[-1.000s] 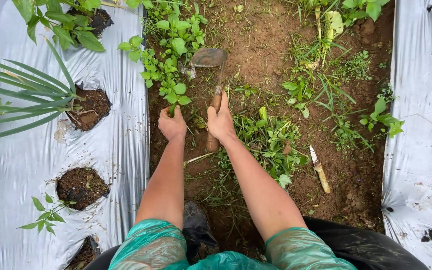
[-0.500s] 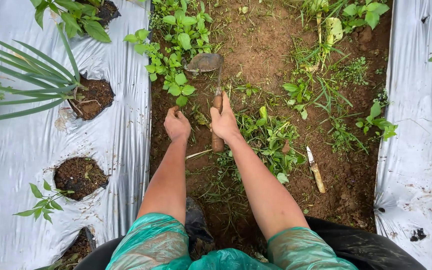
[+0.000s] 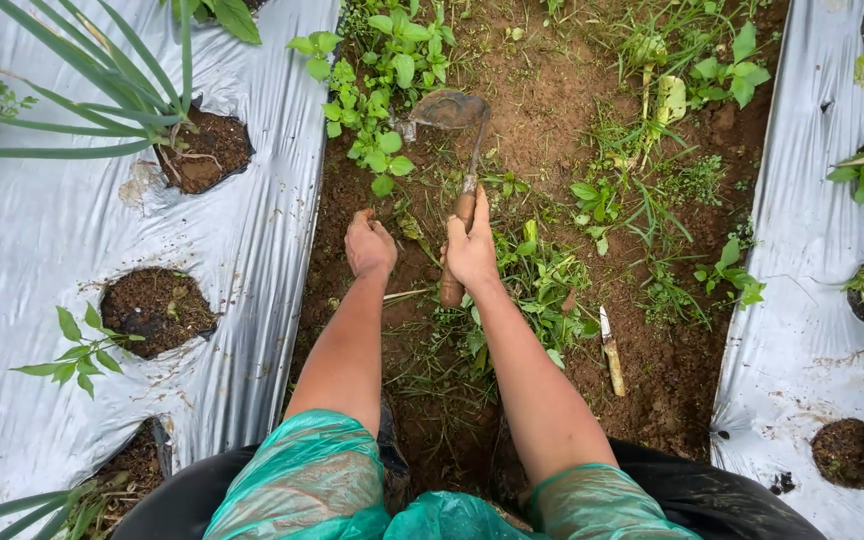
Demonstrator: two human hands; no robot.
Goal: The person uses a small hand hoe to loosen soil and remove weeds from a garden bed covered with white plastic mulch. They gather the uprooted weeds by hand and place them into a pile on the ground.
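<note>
My right hand (image 3: 471,250) grips the wooden handle of a small hand hoe (image 3: 450,111), whose rusty blade rests on the soil beside a leafy green weed (image 3: 377,90). My left hand (image 3: 370,243) is a closed fist just below that weed, over bare soil, and I cannot see anything in it. Both forearms reach out from green plastic sleeves (image 3: 297,485). Cut weeds (image 3: 542,285) lie on the ground to the right of my right hand.
Silver plastic mulch (image 3: 42,250) covers the beds on both sides, with round planting holes (image 3: 157,310) holding seedlings and a long-leaved plant (image 3: 102,90). A short piece of cut stalk (image 3: 610,352) lies on the brown soil path. Grass and weeds grow at the upper right.
The view has shifted, so everything sits further right and lower. My left hand has come off the leafy weed and pulled back a little; my right hand keeps its hold on the hoe.
</note>
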